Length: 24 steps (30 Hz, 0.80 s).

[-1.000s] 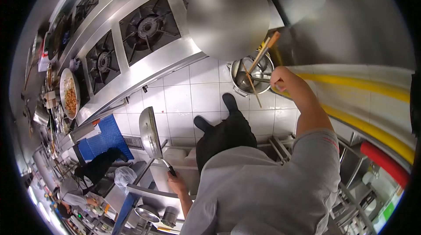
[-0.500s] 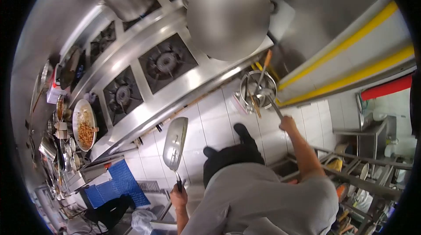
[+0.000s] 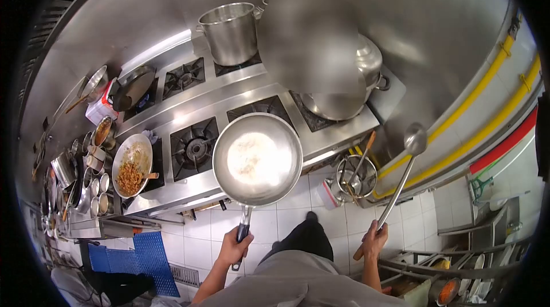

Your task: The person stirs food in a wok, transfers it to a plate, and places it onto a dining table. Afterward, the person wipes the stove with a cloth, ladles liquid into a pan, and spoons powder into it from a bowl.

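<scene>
My left hand (image 3: 235, 246) is wrapped round the black handle of a frying pan (image 3: 258, 161). The pan is held level in front of the stove's front edge, its inside facing up with a bright patch of glare. In my right hand (image 3: 375, 241) is a long-handled ladle (image 3: 416, 140), gripped near the wooden end of its handle, with the bowl raised up and away to the right. Below and left of the ladle's bowl stands a metal pot (image 3: 371, 187) on the floor, with several utensils in it.
A steel stove (image 3: 172, 195) runs along the front, with a burner (image 3: 196, 149) left of the pan. On it stand a tall stockpot (image 3: 229, 43) and a white pan with brown food (image 3: 137, 149). Yellow pipes (image 3: 458, 121) line the right wall. A blue mat (image 3: 157, 261) lies at lower left.
The frying pan has swung up from the lower left to over the stove's front edge. The ladle has come out of the floor pot and now points up to the right.
</scene>
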Each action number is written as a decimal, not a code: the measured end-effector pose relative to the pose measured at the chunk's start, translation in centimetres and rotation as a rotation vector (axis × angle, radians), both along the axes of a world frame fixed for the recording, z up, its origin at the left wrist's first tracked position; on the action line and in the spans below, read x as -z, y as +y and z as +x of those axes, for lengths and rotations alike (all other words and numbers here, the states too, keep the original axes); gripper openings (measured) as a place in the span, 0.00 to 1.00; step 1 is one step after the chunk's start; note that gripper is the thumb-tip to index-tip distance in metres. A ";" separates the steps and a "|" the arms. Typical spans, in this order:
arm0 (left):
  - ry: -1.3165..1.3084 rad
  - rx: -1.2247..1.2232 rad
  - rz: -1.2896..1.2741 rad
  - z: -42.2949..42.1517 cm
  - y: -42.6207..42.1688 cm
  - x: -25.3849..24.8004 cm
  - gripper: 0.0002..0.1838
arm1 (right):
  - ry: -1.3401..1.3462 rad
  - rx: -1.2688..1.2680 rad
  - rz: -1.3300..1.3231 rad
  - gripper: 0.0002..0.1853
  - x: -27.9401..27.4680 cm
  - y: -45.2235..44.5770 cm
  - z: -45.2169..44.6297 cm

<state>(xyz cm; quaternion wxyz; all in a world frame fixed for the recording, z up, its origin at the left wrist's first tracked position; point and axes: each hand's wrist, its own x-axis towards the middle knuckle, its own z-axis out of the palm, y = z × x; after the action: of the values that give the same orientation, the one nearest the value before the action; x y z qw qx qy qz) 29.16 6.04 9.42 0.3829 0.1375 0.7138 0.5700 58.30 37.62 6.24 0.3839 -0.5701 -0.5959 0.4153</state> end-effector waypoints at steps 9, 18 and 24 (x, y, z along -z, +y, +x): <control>-0.346 -0.067 0.465 -12.6 10.3 -6.5 0.09 | 0.436 -0.830 0.016 0.21 -21.3 6.7 -26.2; -0.334 -0.123 0.497 -25.9 16.7 -10.2 0.08 | -0.111 -1.089 0.182 0.08 -29.1 19.8 -72.2; -0.340 -0.118 0.523 -32.0 18.9 -12.9 0.08 | -0.509 -1.128 0.256 0.10 -32.0 22.4 -87.7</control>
<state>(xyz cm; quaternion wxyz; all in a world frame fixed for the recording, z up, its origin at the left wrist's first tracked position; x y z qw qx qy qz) -2.80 24.96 22.29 0.4146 0.0926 0.4755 0.7704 -29.38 60.00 38.24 0.0173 -0.1988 -0.9224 0.3307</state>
